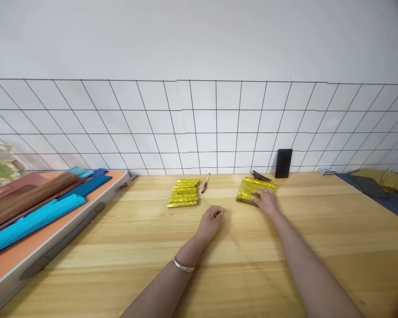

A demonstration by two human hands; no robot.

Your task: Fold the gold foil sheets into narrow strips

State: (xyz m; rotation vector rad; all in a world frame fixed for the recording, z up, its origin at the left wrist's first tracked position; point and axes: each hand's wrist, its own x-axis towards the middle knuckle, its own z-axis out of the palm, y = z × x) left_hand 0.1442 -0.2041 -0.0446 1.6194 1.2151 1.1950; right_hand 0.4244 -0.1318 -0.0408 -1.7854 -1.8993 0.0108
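My right hand (266,200) lies on the near edge of a stack of gold foil sheets (256,187) on the wooden table (219,265), its fingers pressed onto the foil. My left hand (212,219) rests on the bare wood in the middle, fingers loosely curled, nothing visible in them; a silver bangle is on that wrist. A second, smaller pile of folded gold foil strips (183,193) lies a little beyond and left of my left hand. A pen (205,183) lies just right of that pile.
A black phone (283,163) leans against the tiled wall. A dark flat object (260,176) sits behind the foil stack. Rolled blue and brown crepe paper (36,207) lies on an orange-topped table at left. More gold foil (381,181) lies on a dark mat at right.
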